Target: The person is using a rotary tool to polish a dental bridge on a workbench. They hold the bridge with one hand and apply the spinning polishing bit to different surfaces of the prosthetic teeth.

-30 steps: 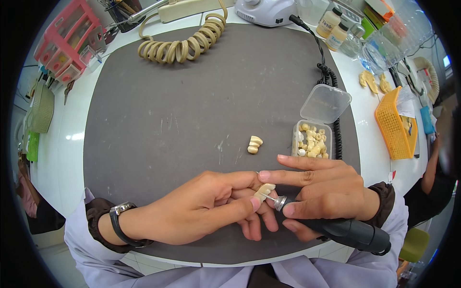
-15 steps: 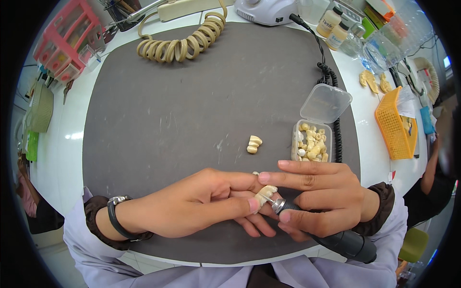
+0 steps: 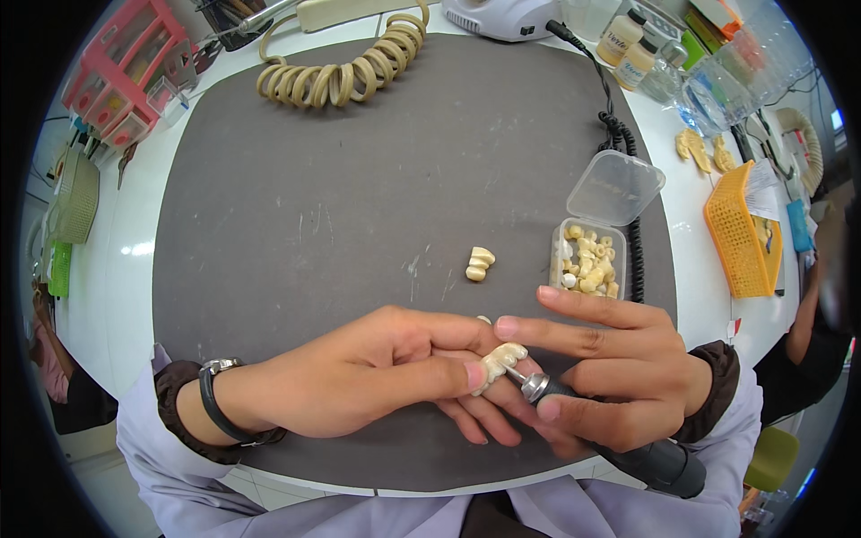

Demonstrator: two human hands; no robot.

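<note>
Cream, the tooth piece (image 3: pixel 504 359) is now rolled round a little, more of its bumpy row turned up than half a second ago, left of the box (image 3: pixel 555 260) and nearer the body. It is pinched in the left hand (image 3: pixel 368 381), thumb against fingers; the drill (image 3: pixel 650 462) is gripped in the right hand (image 3: pixel 623 381), below the box. With that roll, a different stretch seems to be offered to the bur (image 3: pixel 518 374), though contact cannot be confirmed. A second piece (image 3: pixel 481 263) is left just left of the box. The grey mat (image 3: pixel 260 197), scratched, is spread under the box over a white tabletop (image 3: pixel 134 224). Far beyond the box, leftward, a coiled hose (image 3: pixel 345 85) is laid; to its right, an orange basket (image 3: pixel 731 242) is stood.
</note>
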